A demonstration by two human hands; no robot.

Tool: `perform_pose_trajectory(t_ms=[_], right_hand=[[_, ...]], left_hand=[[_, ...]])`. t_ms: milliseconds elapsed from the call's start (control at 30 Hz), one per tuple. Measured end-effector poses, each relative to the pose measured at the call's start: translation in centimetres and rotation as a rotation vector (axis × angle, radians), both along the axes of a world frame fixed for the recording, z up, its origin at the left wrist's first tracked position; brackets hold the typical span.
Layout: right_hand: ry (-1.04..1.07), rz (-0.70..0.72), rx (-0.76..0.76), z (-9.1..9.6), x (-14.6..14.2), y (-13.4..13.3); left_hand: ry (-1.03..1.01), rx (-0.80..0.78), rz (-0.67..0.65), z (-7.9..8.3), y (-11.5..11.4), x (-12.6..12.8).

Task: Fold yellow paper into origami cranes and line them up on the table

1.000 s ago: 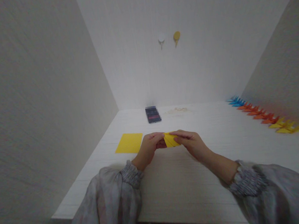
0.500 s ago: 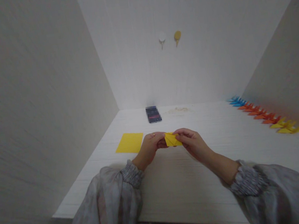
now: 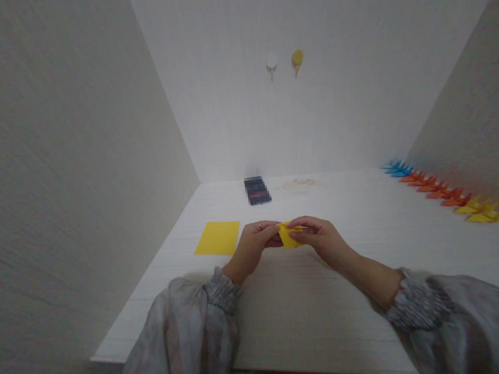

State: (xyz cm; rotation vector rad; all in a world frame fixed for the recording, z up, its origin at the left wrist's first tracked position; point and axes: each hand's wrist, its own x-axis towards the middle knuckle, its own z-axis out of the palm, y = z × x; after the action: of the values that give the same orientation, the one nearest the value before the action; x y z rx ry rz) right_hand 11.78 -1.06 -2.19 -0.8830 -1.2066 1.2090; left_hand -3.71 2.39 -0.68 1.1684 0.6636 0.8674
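Note:
A small folded piece of yellow origami paper (image 3: 288, 238) is held between my two hands over the middle of the table. My left hand (image 3: 254, 241) pinches its left edge, with a ring showing on one finger. My right hand (image 3: 320, 233) grips the right side, thumb in front and fingers behind and above. The fingers cover parts of the folds. Just left of my left hand lies a flat yellow paper sheet (image 3: 217, 238).
A dark, blurred-out phone-like object (image 3: 257, 191) lies near the back wall. Along the right wall runs a row of folded paper figures: blue (image 3: 397, 168), orange-red (image 3: 436, 187) and yellow (image 3: 481, 210). Two hooks, white (image 3: 271, 63) and yellow (image 3: 297, 58), are on the back wall.
The folded paper has turned in my fingers and shows a narrower face, its crossing crease lines no longer visible. My right fingers have shifted on it. Both hands stay in the same place.

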Motion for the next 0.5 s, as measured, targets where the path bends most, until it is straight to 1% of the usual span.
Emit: perform_pose_trajectory(t_ms=[133,267,367,500], right_hand=[[-0.001,-0.017,-0.023,0.00,0.11,0.05],[-0.030,-0.060,-0.037,0.16,0.13,-0.10],[-0.087,-0.106,-0.008,0.24,0.16,-0.19],[-0.163,-0.094,0.072,0.31,0.24,-0.28]], left_hand=[[-0.017,-0.002,-0.020,0.05,-0.04,0.02],[-0.031,-0.014,-0.002,0.09,-0.03,0.05],[-0.006,-0.020,-0.003,0.15,-0.01,0.05],[0.011,-0.012,-0.001,0.08,0.05,0.07]])
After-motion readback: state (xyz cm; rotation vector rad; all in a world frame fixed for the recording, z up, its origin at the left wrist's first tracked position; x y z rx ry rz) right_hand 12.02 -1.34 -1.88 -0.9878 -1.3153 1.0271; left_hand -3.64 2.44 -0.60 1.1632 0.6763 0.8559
